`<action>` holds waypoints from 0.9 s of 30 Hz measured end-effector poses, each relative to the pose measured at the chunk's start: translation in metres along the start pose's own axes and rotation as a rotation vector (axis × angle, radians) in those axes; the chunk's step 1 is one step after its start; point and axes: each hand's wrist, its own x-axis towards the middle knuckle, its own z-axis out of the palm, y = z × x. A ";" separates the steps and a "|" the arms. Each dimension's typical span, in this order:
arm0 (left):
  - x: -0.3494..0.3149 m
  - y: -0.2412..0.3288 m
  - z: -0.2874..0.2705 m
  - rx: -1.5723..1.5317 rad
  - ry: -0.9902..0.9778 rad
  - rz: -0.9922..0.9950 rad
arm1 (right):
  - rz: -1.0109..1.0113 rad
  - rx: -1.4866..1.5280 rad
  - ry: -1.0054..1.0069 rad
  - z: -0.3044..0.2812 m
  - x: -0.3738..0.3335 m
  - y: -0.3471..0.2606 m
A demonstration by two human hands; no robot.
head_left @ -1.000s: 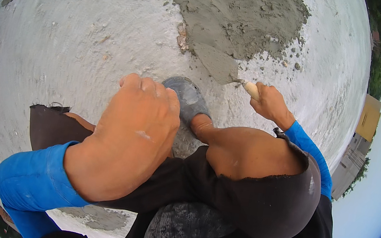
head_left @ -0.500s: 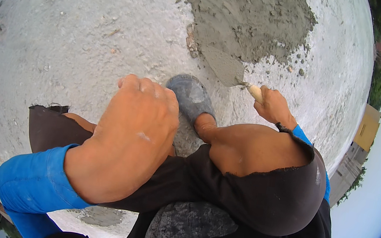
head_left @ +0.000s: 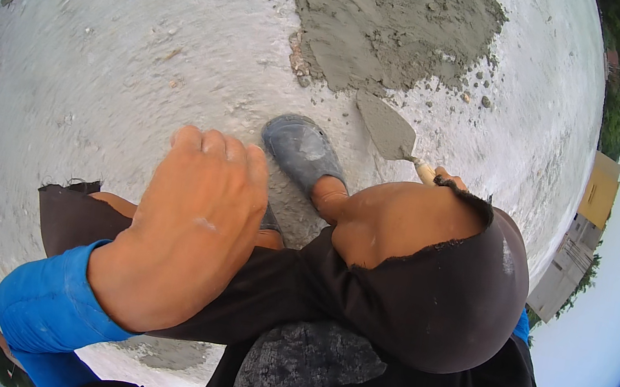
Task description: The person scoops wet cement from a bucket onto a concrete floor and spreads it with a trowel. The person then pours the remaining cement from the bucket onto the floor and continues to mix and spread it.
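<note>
Head view looking straight down at a squatting person on a rough whitish concrete floor (head_left: 106, 62). Left hand (head_left: 192, 216) sits palm-down on the left knee, fingers loosely curled over it and gripping nothing, with a bright blue sleeve (head_left: 49, 303) covering the forearm. Right hand (head_left: 445, 178) is almost entirely hidden behind the right knee (head_left: 401, 222); only a bit of knuckle pokes out, wrapped around the pale wooden handle (head_left: 425, 172) of a trowel (head_left: 388, 129), so it's clearly grasping that.

The trowel blade is coated in grey mortar and lies low over the floor, tip pointing up and left toward a big patch of wet mortar (head_left: 393, 27) spread at the top of the picture. Blade tip is just beside the lower edge of that patch; can't tell for sure whether it's touching the floor. A few loose crumbs of mortar are scattered to the right of the patch.

A grey slipper (head_left: 300, 149) on the right foot is planted between the two hands, just left of the trowel. Dark frayed shorts (head_left: 454, 293) cover both thighs. Off at the right rim there's a yellowish building (head_left: 602, 191) and some trees (head_left: 618, 86) far below.
</note>
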 end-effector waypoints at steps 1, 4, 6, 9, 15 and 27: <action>0.001 0.002 -0.001 -0.034 0.019 0.021 | 0.062 -0.020 -0.055 -0.002 0.002 -0.007; 0.006 0.007 -0.002 -0.023 0.034 0.067 | -0.136 0.011 0.071 0.014 0.043 -0.038; 0.006 0.008 -0.001 0.025 0.043 0.071 | -0.274 0.050 0.164 0.035 0.067 -0.048; 0.002 0.004 0.002 0.010 0.038 0.055 | -0.236 -0.024 0.040 0.067 0.066 -0.038; -0.001 -0.001 0.004 -0.004 -0.020 -0.015 | -0.101 -0.133 -0.073 0.031 0.020 -0.006; 0.004 0.002 0.000 -0.016 -0.019 -0.006 | -0.336 -0.053 0.081 0.027 0.074 -0.074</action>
